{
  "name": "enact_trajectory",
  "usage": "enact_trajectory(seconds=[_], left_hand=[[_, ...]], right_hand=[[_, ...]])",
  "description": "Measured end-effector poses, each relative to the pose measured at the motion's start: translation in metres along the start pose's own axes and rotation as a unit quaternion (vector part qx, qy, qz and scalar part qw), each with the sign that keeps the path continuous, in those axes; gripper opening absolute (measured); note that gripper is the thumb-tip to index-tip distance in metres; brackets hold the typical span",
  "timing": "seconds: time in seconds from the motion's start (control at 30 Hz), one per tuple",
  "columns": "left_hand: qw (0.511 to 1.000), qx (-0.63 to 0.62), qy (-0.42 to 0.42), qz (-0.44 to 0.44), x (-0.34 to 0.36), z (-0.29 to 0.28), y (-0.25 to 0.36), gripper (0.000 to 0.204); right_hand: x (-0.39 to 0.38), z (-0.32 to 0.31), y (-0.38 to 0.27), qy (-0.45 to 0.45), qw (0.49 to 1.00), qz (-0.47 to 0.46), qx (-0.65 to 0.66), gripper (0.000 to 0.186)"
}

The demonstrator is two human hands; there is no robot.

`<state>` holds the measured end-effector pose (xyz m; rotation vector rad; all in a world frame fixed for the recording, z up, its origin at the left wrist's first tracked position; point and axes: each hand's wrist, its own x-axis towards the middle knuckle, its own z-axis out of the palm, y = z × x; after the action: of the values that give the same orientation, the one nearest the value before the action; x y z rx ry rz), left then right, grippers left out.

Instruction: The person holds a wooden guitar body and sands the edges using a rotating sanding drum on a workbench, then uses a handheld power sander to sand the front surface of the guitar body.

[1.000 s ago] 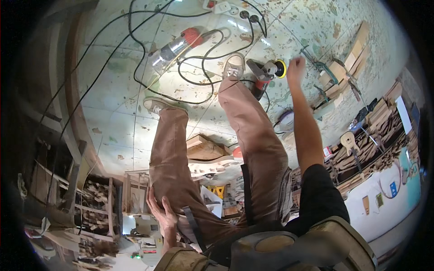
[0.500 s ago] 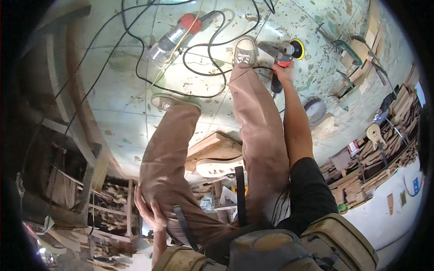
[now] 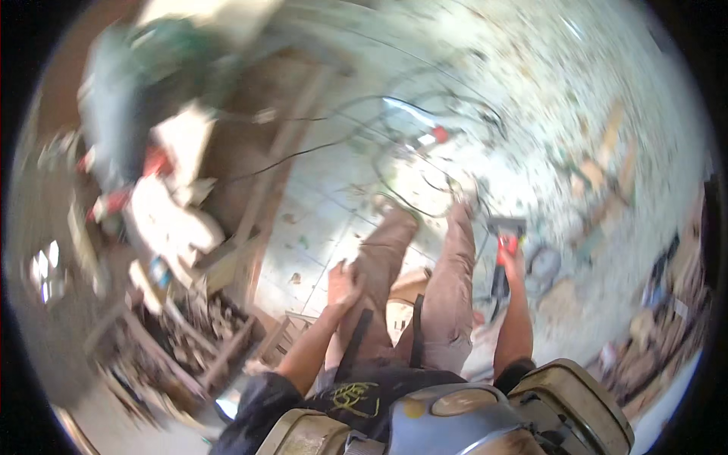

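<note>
Grinder was right of centre.
Right hand clasped its red middle's right side; left hand lay unclenched on thigh.

A pale, stained tile floor, blurred toward the right and washed by a bright patch of light, stretches beside a brown wooden framework and a rack crammed with scrap wood.
</note>
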<state>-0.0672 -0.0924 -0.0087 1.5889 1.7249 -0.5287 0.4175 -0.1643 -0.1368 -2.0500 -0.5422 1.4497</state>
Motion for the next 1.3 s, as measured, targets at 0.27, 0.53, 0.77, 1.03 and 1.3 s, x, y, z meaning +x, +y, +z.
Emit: enact_trajectory(seconds=[0.27, 0.53, 0.77, 1.03, 1.3], left_hand=[[0.966, -0.221, -0.106, 0.082, -0.097, -0.071, 0.061, 0.059], [0.859, -0.437, -0.114, 0.24, -0.182, -0.053, 0.106, 0.089], [0.816, -0.502, 0.075, 0.276, -0.243, -0.13, 0.082, 0.073], [0.814, -0.482, 0.069, 0.318, -0.257, -0.161, -0.019, 0.063], [0.797, -0.506, 0.034, 0.329, -0.254, -0.193, -0.09, 0.075]], right_hand=[[-0.151, 0.041, -0.145, -0.211, 0.974, 0.051, 0.071, 0.039], [-0.25, 0.138, -0.26, -0.432, 0.88, -0.035, 0.191, 0.057], [-0.352, 0.187, -0.356, -0.506, 0.819, -0.219, 0.161, 0.075], [-0.419, 0.268, -0.358, -0.411, 0.862, -0.285, 0.084, 0.076], [-0.445, 0.348, -0.364, -0.337, 0.882, -0.319, 0.083, 0.078]])
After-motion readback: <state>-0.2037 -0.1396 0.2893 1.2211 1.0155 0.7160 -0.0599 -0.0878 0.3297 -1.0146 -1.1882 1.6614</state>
